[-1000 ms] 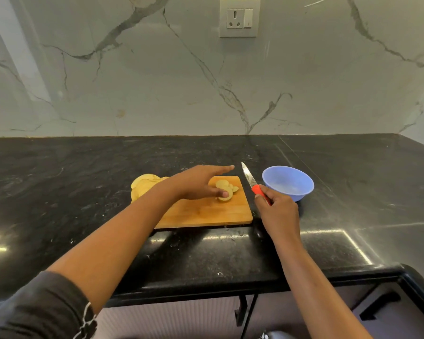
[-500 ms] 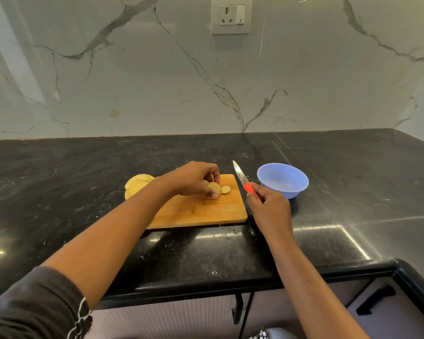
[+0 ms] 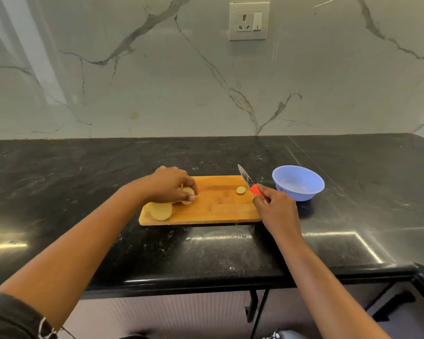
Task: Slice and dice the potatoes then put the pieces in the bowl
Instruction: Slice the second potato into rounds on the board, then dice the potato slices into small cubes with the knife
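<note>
A wooden cutting board (image 3: 218,206) lies flat on the black stone countertop (image 3: 83,179), long side toward the person. The left hand (image 3: 168,188) rests over the left part of the board with fingers curled down, pinching a small stack of potato slices (image 3: 188,192) between thumb and fingertips. The hand covers most of the stack, so the slice count cannot be determined. A larger potato slice (image 3: 161,211) lies flat at the near left corner of the board, partly overlapping further pale pieces whose outlines are hidden under the wrist. One small round slice (image 3: 240,190) lies alone toward the far right of the board, well apart from the stack. The right hand (image 3: 277,206) is clenched around the red-orange handle of a knife (image 3: 246,178), and only the front end of the handle shows beyond the fist. The blade points away and slightly left over the far right corner of the board; contact between blade and board cannot be determined. A light blue plastic bowl (image 3: 301,195) stands upright on the countertop just right of the board, beyond the right hand. Its inside reads as a pale sheen, and the red print on its wall is illegible. A dark sleeve (image 3: 8,319) is cut off at the lower left edge. A wall socket (image 3: 249,20) is set in the veined marble backsplash (image 3: 157,81).
</note>
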`<action>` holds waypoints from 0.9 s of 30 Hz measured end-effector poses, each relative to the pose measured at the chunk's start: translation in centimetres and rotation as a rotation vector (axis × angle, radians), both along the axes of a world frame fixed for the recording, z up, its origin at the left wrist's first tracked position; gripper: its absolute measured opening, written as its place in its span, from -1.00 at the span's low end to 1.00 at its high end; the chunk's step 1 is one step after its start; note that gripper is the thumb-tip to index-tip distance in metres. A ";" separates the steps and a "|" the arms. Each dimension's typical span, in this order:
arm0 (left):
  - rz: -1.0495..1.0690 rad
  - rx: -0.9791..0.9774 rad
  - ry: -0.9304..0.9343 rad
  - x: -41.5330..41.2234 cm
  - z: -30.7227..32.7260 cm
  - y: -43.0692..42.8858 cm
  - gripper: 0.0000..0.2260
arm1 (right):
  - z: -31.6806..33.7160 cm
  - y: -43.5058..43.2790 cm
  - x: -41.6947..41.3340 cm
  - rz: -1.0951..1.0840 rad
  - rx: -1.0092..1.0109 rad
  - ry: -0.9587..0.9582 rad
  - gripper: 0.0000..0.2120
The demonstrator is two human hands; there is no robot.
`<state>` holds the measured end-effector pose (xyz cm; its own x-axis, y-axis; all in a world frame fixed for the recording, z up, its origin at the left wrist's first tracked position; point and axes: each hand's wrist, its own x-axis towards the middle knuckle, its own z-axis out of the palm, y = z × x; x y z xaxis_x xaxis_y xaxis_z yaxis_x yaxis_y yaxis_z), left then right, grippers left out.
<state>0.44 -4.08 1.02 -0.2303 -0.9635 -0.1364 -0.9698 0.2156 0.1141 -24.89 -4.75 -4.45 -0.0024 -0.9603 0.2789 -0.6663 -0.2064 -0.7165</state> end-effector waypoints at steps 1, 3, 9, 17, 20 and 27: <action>-0.022 -0.028 -0.055 0.1 -0.3 0.2 -0.74 | 0.0 0.0 0.0 0.004 0.000 0.000 -0.61; -0.052 -0.090 -0.150 0.2 -0.5 0.6 -0.67 | 0.1 0.1 0.0 0.004 0.002 -0.006 -0.61; -0.155 -0.224 -0.338 -0.1 -1.3 2.2 -0.54 | 0.2 0.2 0.0 0.002 0.009 -0.030 -0.61; -0.176 -0.486 -0.277 0.5 -3.6 2.9 -0.37 | 0.2 0.2 -0.1 -0.002 -0.021 -0.042 -0.62; -0.036 -0.654 0.065 1.8 -2.3 4.0 -0.43 | 0.2 0.2 0.0 -0.001 -0.043 -0.016 -0.62; -0.001 -0.381 -0.018 4.1 -3.5 9.4 -0.19 | -0.2 0.8 1.2 0.042 -0.095 0.072 -0.64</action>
<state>4.56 5.31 -2.50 -0.2318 -0.9458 0.2273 -0.9707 0.2401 0.0090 -23.64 -3.95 -4.69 0.0603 -0.9285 0.3664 -0.7048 -0.2995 -0.6431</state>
